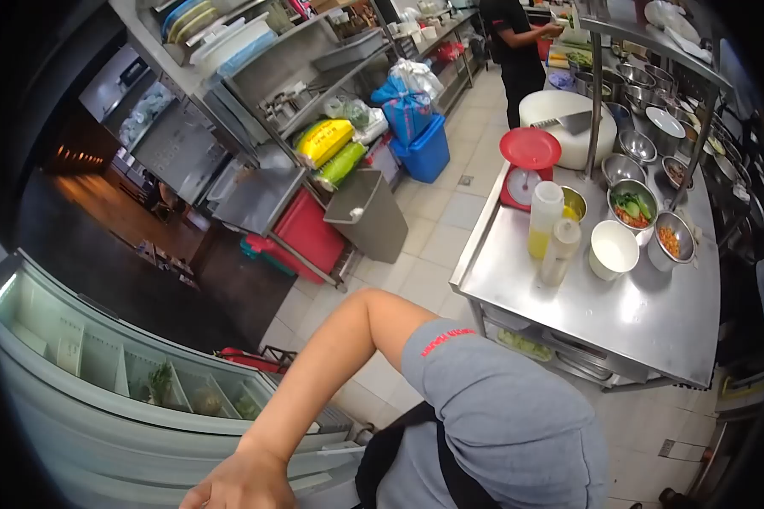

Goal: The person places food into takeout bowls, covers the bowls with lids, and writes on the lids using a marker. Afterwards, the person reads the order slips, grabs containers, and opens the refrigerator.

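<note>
My right hand (244, 485) is at the bottom edge, at the end of a bent arm in a grey sleeve. Its fingers look curled; the lower part is cut off, hiding whatever they may hold. Nearest to it is a chest fridge (136, 441) with a pale curved front and a lit inside. White dividers split the inside, and a bunch of green herbs (159, 383) lies in one compartment. My left hand is out of view.
A steel table (509, 271) at right bears squeeze bottles (560, 252), a red scale (530, 151), a white tub (614, 250), several bowls and a cleaver (574, 122) on a round block. Beyond stand a grey bin (369, 216), a blue bin (422, 153) and a co-worker (518, 55).
</note>
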{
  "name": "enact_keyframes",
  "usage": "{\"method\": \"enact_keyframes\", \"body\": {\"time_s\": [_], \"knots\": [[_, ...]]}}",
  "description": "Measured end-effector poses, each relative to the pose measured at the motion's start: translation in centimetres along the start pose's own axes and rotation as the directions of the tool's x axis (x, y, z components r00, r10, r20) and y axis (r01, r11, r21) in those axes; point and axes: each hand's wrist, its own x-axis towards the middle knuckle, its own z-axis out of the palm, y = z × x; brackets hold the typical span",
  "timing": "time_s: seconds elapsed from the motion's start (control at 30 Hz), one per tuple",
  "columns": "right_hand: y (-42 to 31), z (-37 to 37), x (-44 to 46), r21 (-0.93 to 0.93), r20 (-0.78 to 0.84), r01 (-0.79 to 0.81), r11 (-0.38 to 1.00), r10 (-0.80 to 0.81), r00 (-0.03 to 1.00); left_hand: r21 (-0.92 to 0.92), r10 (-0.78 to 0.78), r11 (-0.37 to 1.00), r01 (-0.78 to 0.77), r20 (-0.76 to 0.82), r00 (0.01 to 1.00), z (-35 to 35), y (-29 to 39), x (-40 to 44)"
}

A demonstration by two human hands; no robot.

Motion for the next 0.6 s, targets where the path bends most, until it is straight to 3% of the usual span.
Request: {"method": "enact_keyframes", "body": {"time_s": [0.07,0.13,0.2,0.3,0.4,0.47,0.53,0.6], "knots": [[1.7,2.9,-6.1,0.043,0.128,-0.163,0.986,0.156,0.979,-0.110,0.006,0.994,0.007,0.114,0.993,2.0,0.0,-0.3],[0.2,0.0,-0.3,-0.022,0.039,-0.042,0.999,0.042,0.998,-0.200,-0.021,0.978,0.065,0.216,0.976,4.6,0.2,-1.4],[0.3,1.1,-0.5,-0.039,-0.007,-0.029,0.999,0.029,1.000,-0.244,-0.042,0.963,0.116,0.289,0.956,6.7,0.0,-1.9],[0.5,-1.2,0.0,-0.050,0.182,-0.015,0.999,0.024,0.983,-0.311,-0.013,0.938,0.151,0.404,0.915,9.0,0.1,-2.1],[0.2,0.7,-0.5,-0.067,0.034,-0.038,0.997,0.040,0.999,-0.334,-0.047,0.919,0.208,0.431,0.901,9.0,-0.3,-1.0],[0.9,3.6,-7.6,0.011,0.138,-0.230,0.973,0.226,0.964,-0.345,-0.045,0.912,0.221,0.451,0.891,8.7,-0.3,-0.3],[0.6,4.3,-7.4,0.026,0.126,-0.234,0.972,0.229,0.965,-0.348,-0.050,0.909,0.228,0.452,0.890,8.6,-0.3,0.5],[-0.8,1.1,-0.6,-0.046,0.051,-0.053,0.998,0.055,0.997,-0.356,-0.070,0.900,0.253,0.455,0.888,8.3,-0.2,0.8]]}}
